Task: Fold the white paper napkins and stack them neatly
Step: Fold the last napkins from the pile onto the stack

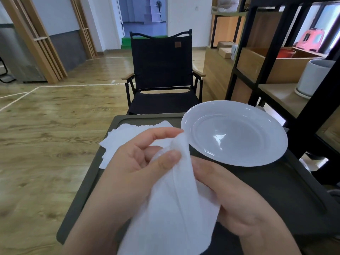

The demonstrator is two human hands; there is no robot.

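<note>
A white paper napkin (174,203) hangs lengthwise between both hands, above the near part of a small dark table (266,181). My left hand (132,168) pinches its upper end between thumb and fingers. My right hand (237,201) holds the napkin's right side, its fingers curled round the paper and partly hidden behind it. A loose pile of several more white napkins (125,137) lies on the table's far left corner, partly hidden behind my left hand.
A white plate (237,133) sits on the table's far right part, its bowl bare. A black folding chair (161,74) stands just beyond the table. A black-framed wooden shelf unit (276,70) rises close on the right. Wooden floor lies to the left.
</note>
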